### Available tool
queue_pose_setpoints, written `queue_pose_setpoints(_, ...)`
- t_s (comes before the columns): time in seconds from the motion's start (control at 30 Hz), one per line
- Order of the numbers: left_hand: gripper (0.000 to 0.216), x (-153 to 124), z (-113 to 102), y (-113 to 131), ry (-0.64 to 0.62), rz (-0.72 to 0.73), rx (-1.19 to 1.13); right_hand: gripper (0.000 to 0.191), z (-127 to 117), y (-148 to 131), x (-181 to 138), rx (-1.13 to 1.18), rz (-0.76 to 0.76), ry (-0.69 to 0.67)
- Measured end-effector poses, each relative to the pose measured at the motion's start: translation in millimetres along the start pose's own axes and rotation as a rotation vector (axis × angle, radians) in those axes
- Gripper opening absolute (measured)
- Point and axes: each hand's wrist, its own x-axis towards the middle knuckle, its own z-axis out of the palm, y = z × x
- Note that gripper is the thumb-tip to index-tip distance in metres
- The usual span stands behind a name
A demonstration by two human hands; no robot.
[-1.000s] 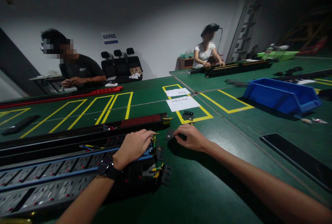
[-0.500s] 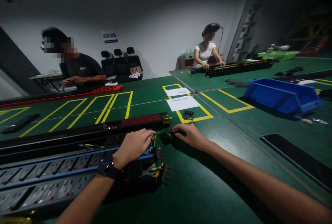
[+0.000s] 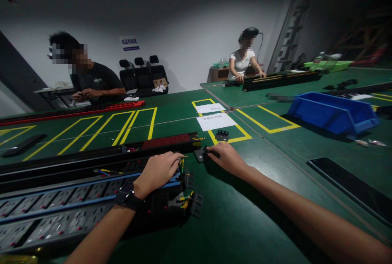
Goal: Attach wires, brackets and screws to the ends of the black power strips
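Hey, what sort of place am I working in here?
Probably an electrical assembly workshop. Long socket strips with wires at their ends lie in front of you, the green workbench is marked with yellow outlines, and an open blue parts bin stands to the right.

A small dark bracket [image 3: 200, 155] touches the right hand [image 3: 226, 157].

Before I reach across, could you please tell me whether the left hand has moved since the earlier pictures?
No, the left hand shows no clear shift either way against the blue-edged strip.
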Motion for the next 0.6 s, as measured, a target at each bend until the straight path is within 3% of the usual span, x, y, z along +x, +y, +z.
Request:
queue_pose_setpoints(0.4, 0.039, 1, -1, 1, -0.017, -0.009, 0.009, 0.016, -5, 0, -1, -0.159, 0.037, -0.033)
queue_pose_setpoints(0.6, 0.038, 1, -3, 3, -0.026, -0.029, 0.019, 0.019, 5, -17, 0, -0.158, -0.082, -0.048)
